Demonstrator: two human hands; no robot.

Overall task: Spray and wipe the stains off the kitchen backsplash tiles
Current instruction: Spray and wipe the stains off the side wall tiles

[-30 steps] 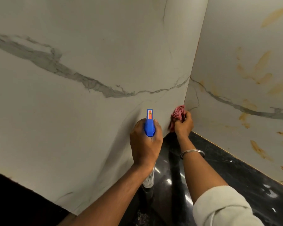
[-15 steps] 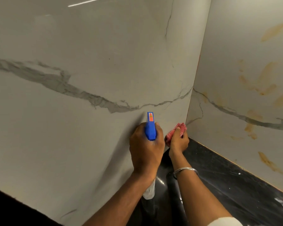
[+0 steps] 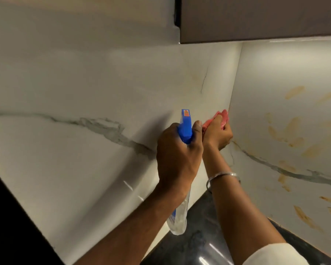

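Head view looks down at two bare arms reaching toward the middle of the frame, where two faces of the backsplash tiles (image 3: 80,88) meet at a corner seam (image 3: 235,83). The left hand (image 3: 177,155) is clenched round the neck of a spray bottle (image 3: 185,129). The bottle's blue trigger head sticks up above the knuckles at frame centre, with the nozzle pointing away toward the tiles. Its clear body hangs below the wrist, over the line where the tile meets the dark bench (image 3: 195,245). Whether a finger lies on the trigger cannot be told.

Just right of it, the right hand (image 3: 217,134) grasps a bunched pink cloth (image 3: 223,116). The cloth shows above the fingers and is pressed against the tiles right at the corner seam. The two hands are just beside each other, the left thumb close to the back of the right hand. A silver bangle (image 3: 223,175) circles the right wrist, and a white sleeve (image 3: 275,254) shows at the lower right edge.

Yellow-brown stains (image 3: 292,129) smear the tile face at the right of the frame, to the right of the cloth and apart from it. The face at the left carries grey veining. A dark cabinet (image 3: 256,18) hangs at the upper right.
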